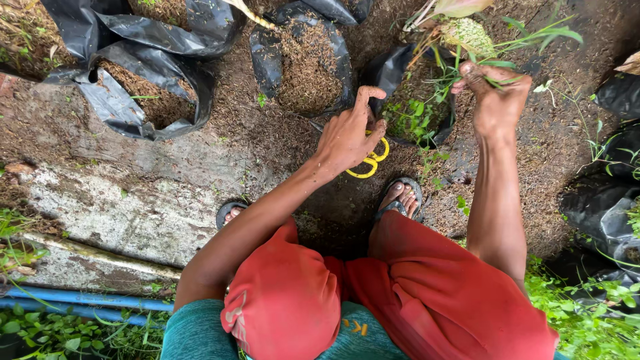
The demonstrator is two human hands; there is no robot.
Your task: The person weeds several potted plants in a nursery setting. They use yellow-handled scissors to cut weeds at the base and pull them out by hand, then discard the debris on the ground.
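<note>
My left hand (347,137) reaches forward over the ground, its fingers curled and its index finger touching the rim of a black plastic grow bag (393,73) filled with soil and small green weeds (412,115). Yellow-handled scissors (371,160) lie on the soil just under that hand. My right hand (495,100) is raised and closed on a tuft of pulled green weeds (497,50) with thin grassy blades. I squat in red shorts (427,293), my sandalled feet (399,199) on the damp soil.
Other black soil-filled grow bags stand at the back, one in the middle (303,63) and a collapsed one at the left (147,93). More black bags (610,207) line the right edge. A concrete slab (113,207), blue pipes (80,303) and ground weeds lie left.
</note>
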